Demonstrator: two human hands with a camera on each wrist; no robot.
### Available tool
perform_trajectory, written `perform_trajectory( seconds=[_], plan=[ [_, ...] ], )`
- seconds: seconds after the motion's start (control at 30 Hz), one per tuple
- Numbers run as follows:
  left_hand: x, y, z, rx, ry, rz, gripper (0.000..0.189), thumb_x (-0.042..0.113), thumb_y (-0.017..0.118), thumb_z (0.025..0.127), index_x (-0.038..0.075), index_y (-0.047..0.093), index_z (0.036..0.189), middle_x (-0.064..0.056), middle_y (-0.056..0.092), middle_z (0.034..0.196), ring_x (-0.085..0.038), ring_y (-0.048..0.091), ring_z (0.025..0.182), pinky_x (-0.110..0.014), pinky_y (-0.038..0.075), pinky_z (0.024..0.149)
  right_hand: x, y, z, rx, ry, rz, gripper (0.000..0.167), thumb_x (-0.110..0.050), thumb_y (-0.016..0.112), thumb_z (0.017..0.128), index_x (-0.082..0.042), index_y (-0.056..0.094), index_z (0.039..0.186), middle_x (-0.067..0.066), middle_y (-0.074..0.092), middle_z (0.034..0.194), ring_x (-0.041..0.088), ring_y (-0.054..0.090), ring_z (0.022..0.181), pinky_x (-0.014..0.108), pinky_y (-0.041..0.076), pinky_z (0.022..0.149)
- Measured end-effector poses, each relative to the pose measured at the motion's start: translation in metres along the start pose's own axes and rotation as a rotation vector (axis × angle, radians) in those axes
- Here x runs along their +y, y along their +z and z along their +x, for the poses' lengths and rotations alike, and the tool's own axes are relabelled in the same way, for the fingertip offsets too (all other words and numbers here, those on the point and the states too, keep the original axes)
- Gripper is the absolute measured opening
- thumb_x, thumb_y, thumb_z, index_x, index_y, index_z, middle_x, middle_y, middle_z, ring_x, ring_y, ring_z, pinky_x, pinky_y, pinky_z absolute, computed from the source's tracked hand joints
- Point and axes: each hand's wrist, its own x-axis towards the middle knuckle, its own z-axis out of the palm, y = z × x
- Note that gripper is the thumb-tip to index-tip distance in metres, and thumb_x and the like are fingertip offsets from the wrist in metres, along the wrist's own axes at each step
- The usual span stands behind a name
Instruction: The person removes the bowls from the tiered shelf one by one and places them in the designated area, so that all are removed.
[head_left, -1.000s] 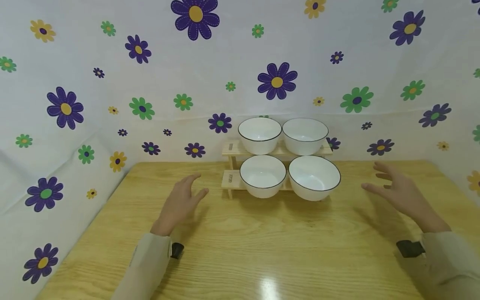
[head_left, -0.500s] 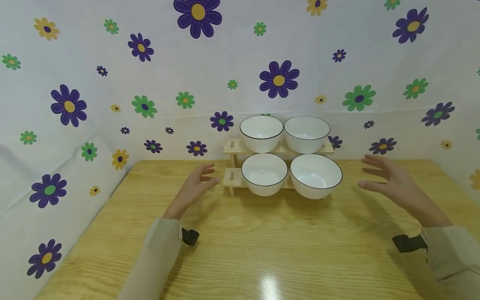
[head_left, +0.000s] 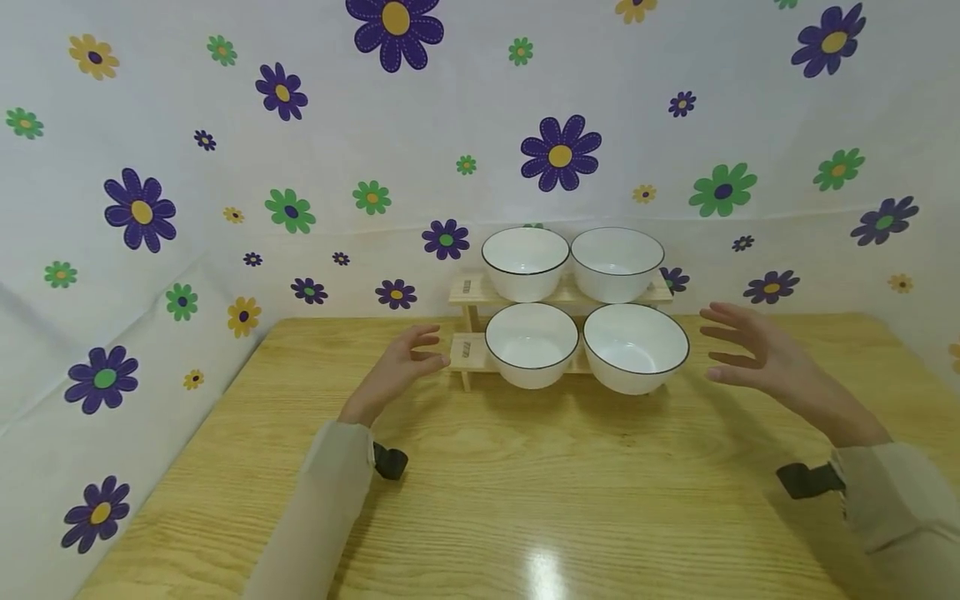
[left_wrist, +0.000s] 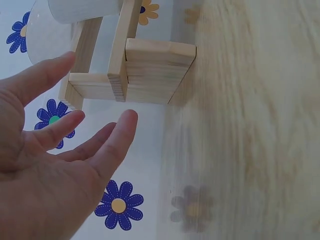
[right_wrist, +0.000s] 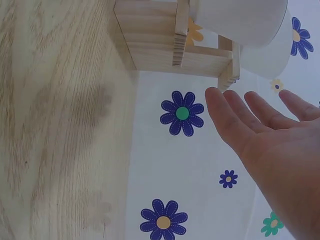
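Note:
A two-tier wooden rack [head_left: 469, 352] stands at the back of the table, seen also as pale slats [left_wrist: 160, 65] in the left wrist view. Several white bowls with thin dark rims sit on it: an upper left bowl [head_left: 527, 279], an upper right bowl [head_left: 617, 279], a lower left bowl [head_left: 532, 367] and a lower right bowl [head_left: 633, 371]. Just left of the rack's lower tier my left hand [head_left: 396, 371] hovers with fingers apart, holding nothing. My right hand [head_left: 772, 358], also holding nothing, is spread to the right of the lower right bowl, a gap between them.
The wooden table [head_left: 480, 483] reaches toward me in front of the rack. Behind it hangs a white cloth [head_left: 315, 150] printed with flowers, which also runs along the left side. A black strap [head_left: 390, 461] is on the left wrist, another strap [head_left: 810, 481] on the right.
My left hand has moved right and forward, close to the rack's left end. The right hand has shifted a little left toward the bowls. Rack and bowls stay in place.

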Motion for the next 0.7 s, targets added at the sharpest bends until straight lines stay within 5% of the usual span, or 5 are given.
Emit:
perform_trajectory(
  seconds=[0.17, 0.3, 0.5, 0.7],
  plan=[
    [0.002, 0.000, 0.004, -0.009, -0.007, 0.008, 0.070, 0.018, 0.064, 0.102, 0.004, 0.029, 0.161, -0.027, 0.035, 0.159, -0.044, 0.048, 0.138, -0.059, 0.040, 0.115, -0.004, 0.004, 0.004, -0.014, -0.012, 0.004, 0.086, 0.000, 0.072, 0.093, -0.006, 0.022, 0.163, 0.028, 0.030, 0.162, -0.010, 0.041, 0.128, 0.013, 0.048, 0.096],
    [0.005, 0.002, 0.006, -0.011, -0.014, -0.013, 0.071, 0.018, 0.066, 0.101, 0.006, 0.030, 0.161, -0.026, 0.035, 0.159, -0.043, 0.048, 0.138, -0.059, 0.040, 0.115, -0.008, 0.009, 0.006, -0.009, -0.012, 0.015, 0.088, 0.000, 0.073, 0.092, -0.004, 0.021, 0.163, 0.028, 0.031, 0.162, -0.004, 0.043, 0.131, 0.008, 0.044, 0.092],
    [0.004, 0.007, 0.011, -0.026, -0.044, -0.066, 0.073, 0.015, 0.068, 0.099, 0.007, 0.031, 0.161, -0.025, 0.036, 0.159, -0.043, 0.047, 0.138, -0.056, 0.040, 0.115, -0.012, 0.018, 0.012, -0.047, 0.010, 0.052, 0.092, -0.001, 0.075, 0.091, 0.001, 0.016, 0.162, 0.029, 0.026, 0.164, 0.051, 0.034, 0.142, 0.019, 0.050, 0.098],
    [0.001, 0.009, 0.016, -0.029, -0.049, -0.123, 0.073, 0.011, 0.067, 0.099, 0.005, 0.029, 0.161, -0.025, 0.037, 0.158, -0.043, 0.050, 0.136, -0.051, 0.046, 0.111, -0.015, 0.023, 0.017, -0.058, -0.004, 0.108, 0.097, 0.002, 0.076, 0.088, 0.004, 0.012, 0.162, 0.031, 0.023, 0.163, 0.056, 0.030, 0.142, 0.014, 0.047, 0.096]
  ],
)
